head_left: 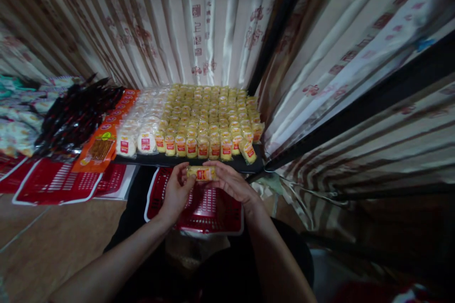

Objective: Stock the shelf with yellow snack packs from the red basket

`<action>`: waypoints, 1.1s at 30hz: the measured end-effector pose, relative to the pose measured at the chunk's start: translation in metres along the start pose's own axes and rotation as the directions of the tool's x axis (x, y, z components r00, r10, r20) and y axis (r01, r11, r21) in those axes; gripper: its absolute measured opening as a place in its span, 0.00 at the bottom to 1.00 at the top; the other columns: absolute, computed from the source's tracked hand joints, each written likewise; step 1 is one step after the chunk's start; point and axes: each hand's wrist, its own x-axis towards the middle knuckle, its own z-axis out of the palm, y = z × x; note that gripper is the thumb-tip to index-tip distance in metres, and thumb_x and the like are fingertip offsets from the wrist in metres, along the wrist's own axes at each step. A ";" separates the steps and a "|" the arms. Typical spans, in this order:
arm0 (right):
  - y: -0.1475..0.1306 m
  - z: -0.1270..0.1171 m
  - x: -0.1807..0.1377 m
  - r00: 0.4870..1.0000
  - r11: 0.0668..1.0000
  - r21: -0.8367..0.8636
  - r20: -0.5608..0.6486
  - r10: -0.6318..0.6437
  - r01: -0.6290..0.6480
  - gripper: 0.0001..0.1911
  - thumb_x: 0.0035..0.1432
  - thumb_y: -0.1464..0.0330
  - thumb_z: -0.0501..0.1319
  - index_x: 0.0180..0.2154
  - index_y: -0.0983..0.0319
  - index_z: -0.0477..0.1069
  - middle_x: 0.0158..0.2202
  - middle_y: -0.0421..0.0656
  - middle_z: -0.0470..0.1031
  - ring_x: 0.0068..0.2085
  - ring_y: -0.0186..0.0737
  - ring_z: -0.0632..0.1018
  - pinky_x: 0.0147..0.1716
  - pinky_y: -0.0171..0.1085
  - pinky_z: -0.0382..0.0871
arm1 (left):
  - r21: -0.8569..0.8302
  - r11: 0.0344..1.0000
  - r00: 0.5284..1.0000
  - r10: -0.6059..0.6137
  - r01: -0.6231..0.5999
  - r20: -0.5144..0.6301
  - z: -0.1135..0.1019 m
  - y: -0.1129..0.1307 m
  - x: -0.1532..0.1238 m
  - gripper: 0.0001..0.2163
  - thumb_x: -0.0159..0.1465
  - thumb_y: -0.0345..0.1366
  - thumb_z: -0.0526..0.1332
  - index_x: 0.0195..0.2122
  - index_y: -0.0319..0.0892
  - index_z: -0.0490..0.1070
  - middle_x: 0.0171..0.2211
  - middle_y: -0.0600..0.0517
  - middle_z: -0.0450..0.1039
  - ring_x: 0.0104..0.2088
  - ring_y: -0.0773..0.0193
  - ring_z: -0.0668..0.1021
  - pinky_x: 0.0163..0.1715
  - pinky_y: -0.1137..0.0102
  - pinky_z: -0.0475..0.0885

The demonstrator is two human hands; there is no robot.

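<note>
My left hand point(177, 191) and my right hand point(232, 182) together grip one small yellow wrapped snack packet point(201, 173) with a red label, one hand at each end. It is held just in front of a dark tray point(216, 164) that carries several rows of the same yellow packets point(209, 118). Round white wrapped cakes point(142, 128) fill the tray's left part. Below my hands stands a red plastic basket point(209, 210) with a white rim.
Orange snack bags point(103, 144) and dark red wrapped sticks point(76, 113) lie left of the tray. More red baskets point(57, 182) sit on the brown floor at the left. Striped curtains point(199, 19) hang behind and to the right.
</note>
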 end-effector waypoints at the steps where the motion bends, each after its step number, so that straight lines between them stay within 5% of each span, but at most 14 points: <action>1: 0.000 0.000 0.001 1.000 1.000 -0.024 -0.023 -0.020 0.020 0.24 0.50 0.58 0.64 0.46 0.61 0.65 0.39 0.44 0.74 0.37 0.37 0.77 0.37 0.36 0.71 | -0.003 1.000 1.000 -0.009 0.009 -0.018 0.001 0.000 -0.001 0.20 0.52 0.38 0.62 0.45 0.40 0.62 0.37 0.51 0.69 0.33 0.67 0.74 0.34 0.72 0.70; 6: 0.008 0.000 0.009 0.985 0.992 -0.079 -0.137 -0.110 0.100 0.23 0.46 0.62 0.67 0.44 0.59 0.65 0.33 0.38 0.73 0.32 0.32 0.75 0.32 0.31 0.69 | 0.017 1.000 1.000 -0.004 0.004 -0.015 0.005 0.001 -0.006 0.15 0.52 0.38 0.62 0.39 0.41 0.63 0.33 0.53 0.71 0.32 0.67 0.74 0.33 0.73 0.69; 12: 0.014 -0.002 0.017 0.958 0.993 -0.027 -0.259 -0.121 0.118 0.23 0.41 0.61 0.69 0.38 0.60 0.66 0.31 0.38 0.74 0.30 0.32 0.75 0.32 0.32 0.69 | 0.198 0.980 0.984 -0.025 -0.011 0.178 -0.004 0.005 -0.001 0.10 0.51 0.39 0.64 0.31 0.41 0.66 0.25 0.56 0.70 0.26 0.67 0.72 0.29 0.73 0.66; 18: 0.007 0.009 0.014 0.982 0.993 -0.094 -0.167 -0.083 0.068 0.20 0.45 0.59 0.67 0.38 0.60 0.66 0.31 0.38 0.75 0.30 0.35 0.75 0.32 0.35 0.69 | 0.320 0.939 0.982 0.069 -0.124 0.178 -0.015 0.010 0.015 0.20 0.53 0.42 0.63 0.46 0.42 0.68 0.42 0.48 0.72 0.40 0.62 0.74 0.41 0.69 0.68; 23: 0.008 0.016 0.017 0.977 0.983 -0.181 -0.200 -0.076 0.040 0.17 0.47 0.58 0.64 0.36 0.59 0.64 0.26 0.35 0.74 0.27 0.33 0.74 0.28 0.33 0.68 | 0.264 0.958 0.937 0.014 -0.113 0.349 -0.008 0.017 0.020 0.22 0.54 0.43 0.63 0.49 0.42 0.66 0.37 0.51 0.72 0.35 0.64 0.73 0.37 0.70 0.68; 26: 0.004 0.017 0.012 0.943 0.914 -0.401 -0.273 -0.187 0.066 0.12 0.54 0.58 0.57 0.36 0.59 0.64 0.25 0.36 0.73 0.25 0.33 0.73 0.25 0.32 0.66 | 0.230 0.969 0.922 -0.007 -0.090 0.388 -0.005 0.024 0.023 0.21 0.54 0.43 0.63 0.47 0.42 0.66 0.30 0.54 0.70 0.29 0.67 0.72 0.31 0.73 0.67; 28: -0.001 0.016 0.005 0.867 0.771 -0.620 -0.297 -0.401 0.144 0.10 0.59 0.61 0.53 0.37 0.59 0.66 0.29 0.39 0.74 0.29 0.34 0.74 0.29 0.34 0.69 | 0.210 0.974 0.931 -0.001 -0.082 0.366 -0.005 0.031 0.028 0.20 0.53 0.42 0.63 0.45 0.42 0.65 0.25 0.57 0.67 0.25 0.69 0.70 0.27 0.74 0.65; 29: -0.004 0.014 0.001 0.788 0.657 -0.730 -0.287 -0.545 0.189 0.09 0.60 0.62 0.52 0.38 0.59 0.66 0.32 0.41 0.75 0.32 0.36 0.75 0.33 0.36 0.70 | 0.200 0.976 0.939 0.014 -0.088 0.343 -0.004 0.036 0.032 0.19 0.53 0.42 0.63 0.45 0.42 0.65 0.24 0.58 0.66 0.24 0.70 0.69 0.26 0.75 0.65; 31: -0.011 0.008 -0.006 0.546 0.383 -0.900 -0.220 -0.808 0.206 0.08 0.60 0.66 0.53 0.40 0.60 0.67 0.38 0.44 0.75 0.40 0.39 0.75 0.43 0.41 0.68 | 0.171 0.978 0.953 0.065 -0.120 0.295 -0.002 0.045 0.039 0.19 0.52 0.41 0.63 0.43 0.41 0.64 0.25 0.58 0.66 0.24 0.71 0.69 0.26 0.75 0.65; 33: -0.016 0.000 -0.009 0.319 0.181 -0.979 -0.144 -0.937 0.089 0.08 0.59 0.69 0.53 0.41 0.60 0.67 0.43 0.47 0.72 0.47 0.42 0.72 0.50 0.47 0.64 | 0.131 0.979 0.956 0.116 -0.156 0.270 0.005 0.055 0.048 0.19 0.51 0.41 0.64 0.41 0.41 0.62 0.27 0.57 0.67 0.25 0.71 0.70 0.26 0.75 0.66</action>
